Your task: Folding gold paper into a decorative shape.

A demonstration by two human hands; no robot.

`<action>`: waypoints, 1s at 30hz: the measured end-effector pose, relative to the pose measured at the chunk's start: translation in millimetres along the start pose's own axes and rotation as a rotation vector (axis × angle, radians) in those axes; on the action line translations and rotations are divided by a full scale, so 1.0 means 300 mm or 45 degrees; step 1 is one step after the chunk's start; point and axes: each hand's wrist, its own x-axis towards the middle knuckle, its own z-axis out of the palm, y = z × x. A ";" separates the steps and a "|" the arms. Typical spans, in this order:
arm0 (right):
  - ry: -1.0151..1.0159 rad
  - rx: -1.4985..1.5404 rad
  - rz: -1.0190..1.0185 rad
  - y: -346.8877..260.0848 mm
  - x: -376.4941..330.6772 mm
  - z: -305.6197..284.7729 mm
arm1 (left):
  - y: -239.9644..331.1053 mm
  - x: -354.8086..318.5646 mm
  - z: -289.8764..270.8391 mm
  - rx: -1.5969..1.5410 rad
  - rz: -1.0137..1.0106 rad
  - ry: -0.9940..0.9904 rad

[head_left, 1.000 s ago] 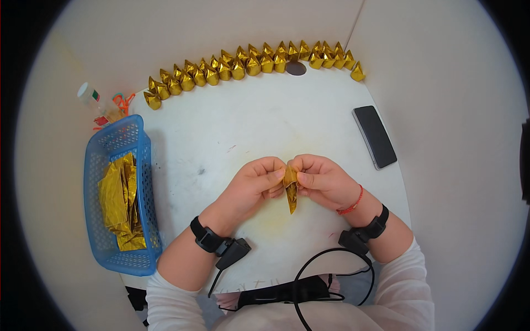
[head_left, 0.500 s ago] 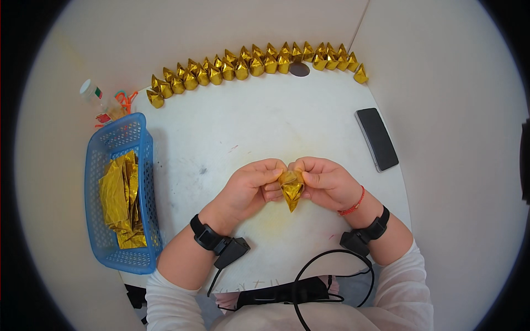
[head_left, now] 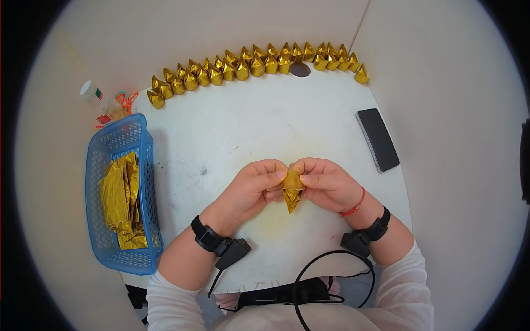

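In the head view, I see a person's left hand [head_left: 260, 182] and right hand [head_left: 326, 183] meeting over a white table [head_left: 221, 127], thumbs and fingers pinching a gold foil piece [head_left: 292, 199] between them. Its rounded end sits between the two thumbs; its pointed end hangs below the fingertips, toward the person. The undersides of the fingers are hidden.

Well beyond the fingers, along the far edge, stand rows of folded gold pieces [head_left: 242, 71] with pointed tips, near a dark disc [head_left: 300, 69]. To the right of the fingers, well apart, lies a black phone [head_left: 377, 139]. Far to their left is a blue basket [head_left: 150, 220] holding gold sheets [head_left: 118, 196]; just behind it are a clear bottle [head_left: 99, 99] and orange scissors [head_left: 127, 101]. A red bracelet [head_left: 354, 203] circles the right wrist, and each forearm wears a black strap [head_left: 208, 235].
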 end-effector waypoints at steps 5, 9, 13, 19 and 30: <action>-0.025 0.094 0.026 -0.008 0.001 0.014 | -0.003 0.000 -0.006 -0.019 -0.040 0.023; -0.001 0.118 0.039 -0.005 -0.001 0.003 | -0.006 0.002 -0.004 -0.058 -0.075 0.050; -0.004 0.085 0.025 -0.011 0.002 0.002 | -0.005 0.007 -0.005 -0.121 -0.062 -0.005; -0.008 0.102 -0.111 -0.016 0.006 0.032 | -0.009 0.003 0.018 -0.062 0.006 0.080; -0.015 0.024 -0.102 0.015 0.005 0.006 | -0.007 -0.002 -0.002 -0.085 0.076 0.062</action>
